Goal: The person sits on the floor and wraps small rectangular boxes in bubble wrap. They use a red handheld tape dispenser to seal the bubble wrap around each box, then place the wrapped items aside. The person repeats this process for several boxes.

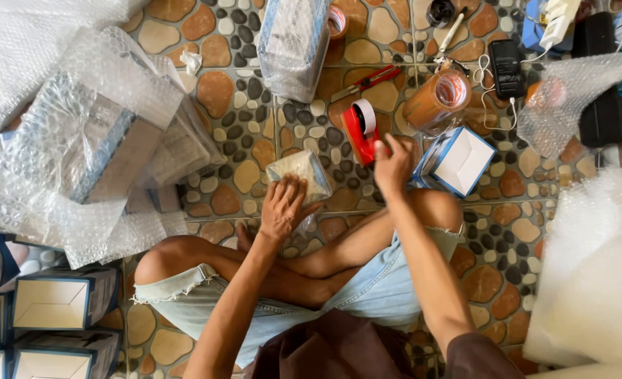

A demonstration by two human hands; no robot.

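Bubble-wrapped and small, a parcel point(301, 175) was pressed to the pebble-patterned floor point(241, 91) under the left hand point(281, 207), whose fingers were laid flat and slightly spread over its near edge, just ahead of the crossed legs. A red tape dispenser point(359, 130) was met by the right hand point(392, 165), its fingers curled toward the dispenser's near end; whether tape was pinched could not be told. An open blue-and-white box point(458, 161) was seen just beside that hand, with a roll of brown tape point(437, 102) beyond it. Larger wrapped boxes point(107, 140) were piled toward the floor's left edge, and loose bubble wrap point(595, 274) was heaped at the right edge.
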